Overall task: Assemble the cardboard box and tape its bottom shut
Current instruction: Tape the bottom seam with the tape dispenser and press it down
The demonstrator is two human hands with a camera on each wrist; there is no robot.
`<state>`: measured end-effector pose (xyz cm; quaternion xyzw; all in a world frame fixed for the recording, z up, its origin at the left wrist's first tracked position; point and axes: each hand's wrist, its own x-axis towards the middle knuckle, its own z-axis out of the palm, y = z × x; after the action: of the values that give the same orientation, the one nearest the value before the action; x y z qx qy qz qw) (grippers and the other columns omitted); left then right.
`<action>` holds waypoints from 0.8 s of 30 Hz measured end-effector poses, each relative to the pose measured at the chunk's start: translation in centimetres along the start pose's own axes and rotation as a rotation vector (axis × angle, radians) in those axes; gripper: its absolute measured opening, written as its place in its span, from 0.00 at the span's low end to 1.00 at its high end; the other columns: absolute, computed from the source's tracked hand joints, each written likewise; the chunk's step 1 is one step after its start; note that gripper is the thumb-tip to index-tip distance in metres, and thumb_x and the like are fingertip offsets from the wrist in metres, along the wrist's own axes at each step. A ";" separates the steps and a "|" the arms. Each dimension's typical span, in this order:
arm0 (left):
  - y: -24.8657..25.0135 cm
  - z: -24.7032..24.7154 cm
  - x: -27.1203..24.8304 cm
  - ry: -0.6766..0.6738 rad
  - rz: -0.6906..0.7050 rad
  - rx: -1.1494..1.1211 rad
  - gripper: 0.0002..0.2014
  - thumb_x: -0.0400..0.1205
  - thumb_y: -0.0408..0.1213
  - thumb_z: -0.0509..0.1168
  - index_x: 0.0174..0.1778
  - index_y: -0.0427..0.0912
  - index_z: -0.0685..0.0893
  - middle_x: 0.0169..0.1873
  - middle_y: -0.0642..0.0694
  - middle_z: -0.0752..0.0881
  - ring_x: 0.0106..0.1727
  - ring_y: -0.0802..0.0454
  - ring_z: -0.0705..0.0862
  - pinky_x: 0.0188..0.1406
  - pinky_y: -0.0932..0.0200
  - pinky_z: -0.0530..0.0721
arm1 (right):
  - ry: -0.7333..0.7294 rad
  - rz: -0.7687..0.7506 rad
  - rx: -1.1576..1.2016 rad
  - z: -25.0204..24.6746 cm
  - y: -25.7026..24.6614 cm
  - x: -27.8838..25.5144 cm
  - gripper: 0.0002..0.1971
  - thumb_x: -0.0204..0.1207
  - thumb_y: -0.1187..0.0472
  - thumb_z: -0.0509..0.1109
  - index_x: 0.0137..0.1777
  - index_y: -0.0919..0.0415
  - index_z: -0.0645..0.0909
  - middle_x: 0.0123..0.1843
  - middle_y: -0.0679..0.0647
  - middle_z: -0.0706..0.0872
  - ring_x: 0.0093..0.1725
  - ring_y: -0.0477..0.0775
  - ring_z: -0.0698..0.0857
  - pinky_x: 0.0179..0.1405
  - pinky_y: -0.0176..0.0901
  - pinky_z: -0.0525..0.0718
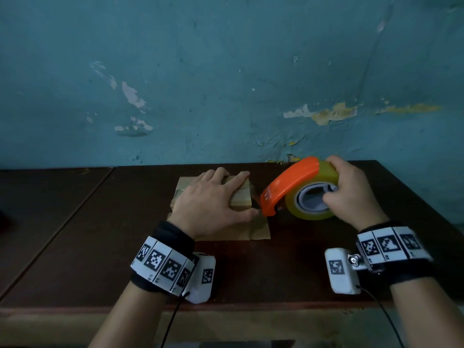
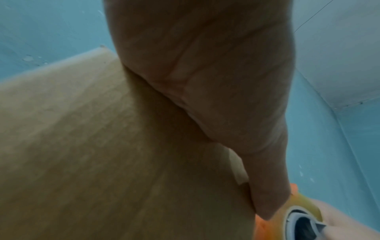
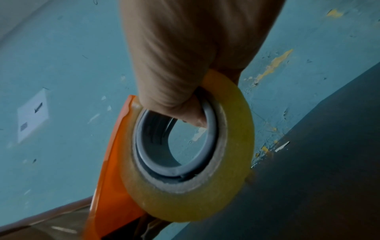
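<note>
Cardboard box [image 1: 241,197] sits on the counter [image 1: 288,272], left hand [image 1: 213,204] pressing flat-fingered on top; beside it, right hand [image 1: 351,192] grips the tape dispenser [image 1: 296,189]. Taping underway; next likely severing the strip.

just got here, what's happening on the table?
A person is taping a small brown cardboard box on the dark brown table. The left hand lies flat on the box, holding it down. The right hand grips a yellowish tape roll in an orange dispenser, its front end at the box's right edge.
</note>
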<state>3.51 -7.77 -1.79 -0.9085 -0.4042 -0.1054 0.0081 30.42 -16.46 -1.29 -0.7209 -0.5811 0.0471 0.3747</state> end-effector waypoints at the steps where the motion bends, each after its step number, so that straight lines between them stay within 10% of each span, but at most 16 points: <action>1: 0.0 0.0 0.0 0.000 0.002 -0.001 0.45 0.77 0.78 0.52 0.89 0.64 0.50 0.74 0.50 0.71 0.75 0.50 0.70 0.70 0.53 0.73 | 0.007 -0.003 -0.012 0.1 -0.2 0.0 0.23 0.64 0.82 0.73 0.52 0.57 0.77 0.39 0.54 0.83 0.38 0.53 0.84 0.38 0.52 0.83; 15: 0.1 -0.1 -0.1 -0.001 0.003 0.005 0.45 0.78 0.77 0.53 0.89 0.63 0.51 0.74 0.49 0.72 0.75 0.49 0.71 0.71 0.53 0.72 | 0.054 0.080 -0.046 1.1 -1.2 0.4 0.22 0.66 0.82 0.74 0.52 0.59 0.76 0.39 0.52 0.81 0.38 0.46 0.82 0.33 0.37 0.74; 24: 0.1 -0.3 -0.3 -0.002 0.010 0.001 0.45 0.78 0.77 0.53 0.89 0.63 0.51 0.75 0.49 0.71 0.75 0.48 0.70 0.73 0.52 0.71 | 0.141 0.142 -0.174 1.7 -1.1 0.8 0.22 0.66 0.79 0.77 0.54 0.61 0.75 0.45 0.53 0.80 0.46 0.57 0.84 0.43 0.46 0.77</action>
<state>3.30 -8.09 -1.61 -0.9106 -0.3998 -0.1041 0.0085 28.98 -14.87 -1.52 -0.7916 -0.5026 -0.0281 0.3465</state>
